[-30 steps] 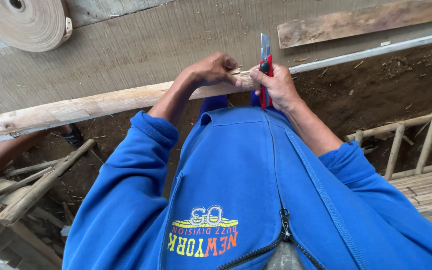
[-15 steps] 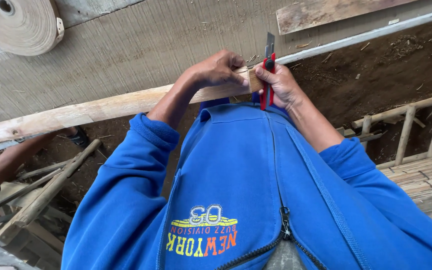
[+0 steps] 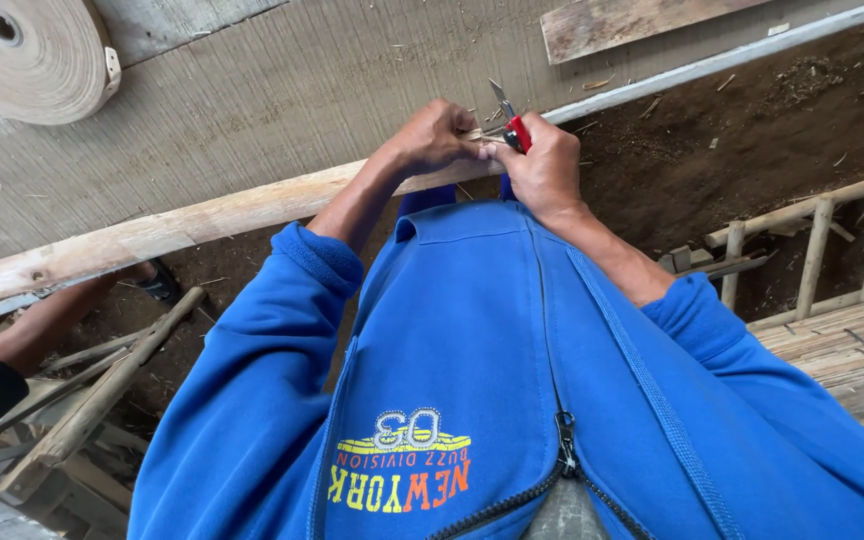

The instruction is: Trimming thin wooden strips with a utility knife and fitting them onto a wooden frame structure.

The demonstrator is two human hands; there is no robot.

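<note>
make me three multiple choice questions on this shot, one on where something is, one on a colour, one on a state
1. Where is the big roll of pale strip?
A. top left, on the woven mat
B. on the ladder at the right
C. in the person's lap

2. What colour is the handle of the cutter in the right hand?
A. green
B. red
C. yellow

3. How is the cutter's blade?
A. folded away
C. pushed out, pointing up and away from the person
B. snapped off

Answers:
1 A: the roll lies on the woven mat in the upper left corner.
2 B: red shows between the fingers.
3 C: the grey blade sticks out above the fist, close by the left hand at the wooden beam.
</note>
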